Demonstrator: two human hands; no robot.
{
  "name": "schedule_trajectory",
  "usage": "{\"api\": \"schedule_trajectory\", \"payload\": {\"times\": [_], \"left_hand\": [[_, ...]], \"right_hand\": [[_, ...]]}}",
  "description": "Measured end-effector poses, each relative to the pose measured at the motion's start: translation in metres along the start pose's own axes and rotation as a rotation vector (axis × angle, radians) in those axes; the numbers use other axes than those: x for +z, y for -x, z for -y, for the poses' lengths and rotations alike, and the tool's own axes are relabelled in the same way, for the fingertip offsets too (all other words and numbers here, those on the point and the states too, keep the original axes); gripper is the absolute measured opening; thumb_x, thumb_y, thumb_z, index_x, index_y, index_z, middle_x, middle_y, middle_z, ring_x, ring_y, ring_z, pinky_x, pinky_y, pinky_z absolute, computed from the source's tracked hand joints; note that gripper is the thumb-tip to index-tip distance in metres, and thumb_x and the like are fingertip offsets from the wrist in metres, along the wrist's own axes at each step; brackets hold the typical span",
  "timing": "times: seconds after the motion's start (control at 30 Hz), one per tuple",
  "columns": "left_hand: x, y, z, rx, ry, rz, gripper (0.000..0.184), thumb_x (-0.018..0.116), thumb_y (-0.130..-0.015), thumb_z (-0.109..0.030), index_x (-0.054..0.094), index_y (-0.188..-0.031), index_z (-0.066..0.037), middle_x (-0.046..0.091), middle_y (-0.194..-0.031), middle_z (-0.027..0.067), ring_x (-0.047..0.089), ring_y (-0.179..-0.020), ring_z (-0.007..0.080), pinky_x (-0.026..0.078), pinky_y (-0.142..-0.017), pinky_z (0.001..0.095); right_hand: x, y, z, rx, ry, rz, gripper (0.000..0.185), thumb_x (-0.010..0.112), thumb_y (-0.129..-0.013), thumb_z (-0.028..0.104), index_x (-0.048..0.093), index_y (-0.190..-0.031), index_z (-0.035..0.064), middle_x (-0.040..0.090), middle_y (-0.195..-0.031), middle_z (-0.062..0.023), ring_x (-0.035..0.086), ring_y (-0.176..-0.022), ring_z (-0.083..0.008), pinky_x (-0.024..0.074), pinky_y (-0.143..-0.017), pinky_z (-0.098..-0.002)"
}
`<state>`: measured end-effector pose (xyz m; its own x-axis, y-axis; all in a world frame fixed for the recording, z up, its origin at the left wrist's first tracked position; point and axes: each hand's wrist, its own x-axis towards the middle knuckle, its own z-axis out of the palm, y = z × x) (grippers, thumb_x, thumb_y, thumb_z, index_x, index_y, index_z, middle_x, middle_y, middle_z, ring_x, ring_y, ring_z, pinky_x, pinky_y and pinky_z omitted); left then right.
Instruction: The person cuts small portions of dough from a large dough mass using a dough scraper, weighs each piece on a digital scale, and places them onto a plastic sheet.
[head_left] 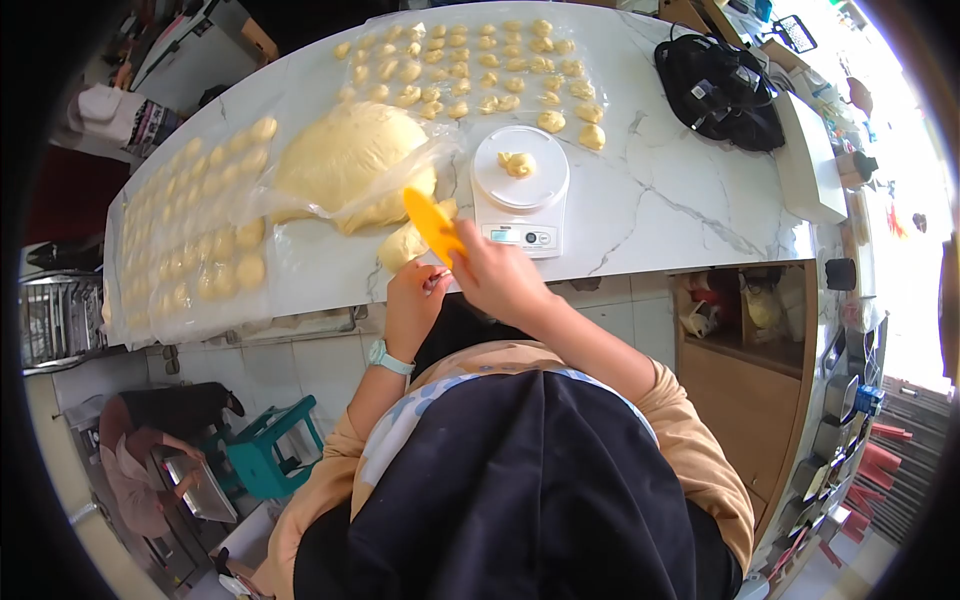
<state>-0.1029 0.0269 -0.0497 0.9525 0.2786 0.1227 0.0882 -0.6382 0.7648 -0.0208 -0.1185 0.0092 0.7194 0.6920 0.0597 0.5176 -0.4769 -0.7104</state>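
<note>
Yellow scraper [430, 224] pinched in our right hand [497, 277] cuts dough [398, 247] best upright; we cannot tell what our left hand [408, 305] grips.

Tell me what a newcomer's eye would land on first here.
Likely first is the big pale-yellow dough mound, partly under clear plastic, left of the white scale with a small dough lump on it. Next comes the bright yellow scraper in the right hand, in front of the mound. Rows of small dough pieces fill the table's left end, with more along its far side.
</note>
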Motion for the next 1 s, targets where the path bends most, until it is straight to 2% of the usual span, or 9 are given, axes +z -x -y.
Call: {"api": "schedule_trajectory", "payload": {"times": [0.13, 0.23, 0.37, 0.53, 0.63, 0.73, 0.8, 0.87, 1.0], "left_hand": [[-0.013, -0.004, -0.006, -0.303, 0.095, 0.022, 0.012, 0.067, -0.081, -0.006, 0.063, -0.088, 0.003, 0.065, -0.081, 0.0097, 0.062, -0.068, 0.0133, 0.049, -0.063, 0.0242], [-0.013, -0.018, 0.003, -0.254, 0.492, -0.133, 0.018, 0.065, -0.087, -0.011, 0.062, -0.097, 0.003, 0.067, -0.09, 0.0069, 0.063, -0.08, 0.0103, 0.05, -0.069, 0.0212], [0.0, -0.065, -0.026, -0.111, 0.712, 0.025, 0.028, 0.057, -0.093, -0.018, 0.06, -0.112, 0.003, 0.065, -0.101, 0.0077, 0.061, -0.086, 0.0094, 0.049, -0.077, 0.0237], [0.043, -0.12, -0.043, 0.454, -0.038, -0.025, 0.031, 0.054, -0.09, -0.019, 0.06, -0.117, -0.004, 0.053, -0.126, 0.0126, 0.049, -0.11, 0.0274, 0.04, -0.095, 0.0385], [0.047, -0.122, -0.041, 0.419, -0.071, -0.119, 0.036, 0.054, -0.087, -0.02, 0.059, -0.119, -0.004, 0.05, -0.128, 0.0127, 0.043, -0.114, 0.0327, 0.033, -0.099, 0.0419], [0.026, -0.095, -0.036, 0.286, 0.029, -0.144, 0.023, 0.059, -0.084, -0.012, 0.062, -0.104, -0.002, 0.059, -0.1, 0.0141, 0.056, -0.094, 0.0281, 0.044, -0.082, 0.0361], [0.005, -0.066, -0.038, -0.096, 0.085, 0.133, 0.015, 0.064, -0.081, -0.009, 0.063, -0.093, 0.0, 0.059, -0.081, 0.0134, 0.059, -0.075, 0.0256, 0.046, -0.068, 0.0352], [0.006, -0.034, -0.019, 0.062, -0.054, 0.132, 0.012, 0.067, -0.08, -0.01, 0.065, -0.085, 0.001, 0.06, -0.073, 0.0089, 0.054, -0.056, 0.0196, 0.044, -0.053, 0.029], [0.006, -0.008, 0.002, 0.173, -0.048, 0.047, 0.006, 0.067, -0.08, -0.005, 0.064, -0.081, 0.0, 0.061, -0.071, 0.0079, 0.057, -0.059, 0.0208, 0.044, -0.054, 0.0288]], "right_hand": [[0.051, 0.011, -0.023, -0.163, 0.003, -0.153, 0.033, 0.053, -0.086, 0.013, 0.042, -0.115, -0.0001, 0.061, -0.074, -0.0176, 0.062, -0.063, -0.0368, 0.0503, -0.056, -0.0439], [0.035, 0.02, -0.026, 0.062, -0.059, -0.148, 0.031, 0.055, -0.089, 0.011, 0.044, -0.114, -0.0015, 0.064, -0.084, -0.0196, 0.063, -0.071, -0.0382, 0.051, -0.058, -0.0438], [-0.001, 0.02, -0.044, -0.019, -0.323, -0.677, 0.031, 0.057, -0.09, 0.011, 0.042, -0.114, -0.0033, 0.064, -0.093, -0.0207, 0.065, -0.078, -0.031, 0.0508, -0.067, -0.0367], [-0.049, 0.039, -0.063, 0.151, -0.287, -0.944, 0.037, 0.058, -0.092, 0.02, 0.041, -0.117, -0.002, 0.058, -0.105, -0.0152, 0.058, -0.093, -0.0218, 0.0472, -0.079, -0.0319], [-0.064, 0.052, -0.073, 0.189, -0.136, -1.03, 0.037, 0.058, -0.091, 0.017, 0.04, -0.116, -0.0029, 0.059, -0.103, -0.0194, 0.062, -0.092, -0.0282, 0.0494, -0.076, -0.0355], [-0.07, 0.061, -0.088, 0.266, -0.108, -1.039, 0.038, 0.056, -0.092, 0.02, 0.04, -0.118, -0.0026, 0.059, -0.105, -0.0192, 0.061, -0.094, -0.0292, 0.0489, -0.078, -0.0369], [-0.066, 0.065, -0.109, 0.301, -0.064, -1.039, 0.039, 0.056, -0.092, 0.021, 0.04, -0.119, -0.0027, 0.059, -0.105, -0.0192, 0.061, -0.094, -0.0297, 0.0488, -0.078, -0.0371], [-0.06, 0.064, -0.135, 0.323, -0.036, -1.038, 0.041, 0.056, -0.092, 0.023, 0.04, -0.119, -0.0029, 0.059, -0.105, -0.0191, 0.061, -0.094, -0.0301, 0.0485, -0.079, -0.0368], [-0.053, 0.057, -0.156, 0.431, -0.25, -1.102, 0.042, 0.058, -0.091, 0.024, 0.042, -0.12, -0.0029, 0.059, -0.105, -0.0192, 0.061, -0.094, -0.0295, 0.0483, -0.079, -0.0361]]}}
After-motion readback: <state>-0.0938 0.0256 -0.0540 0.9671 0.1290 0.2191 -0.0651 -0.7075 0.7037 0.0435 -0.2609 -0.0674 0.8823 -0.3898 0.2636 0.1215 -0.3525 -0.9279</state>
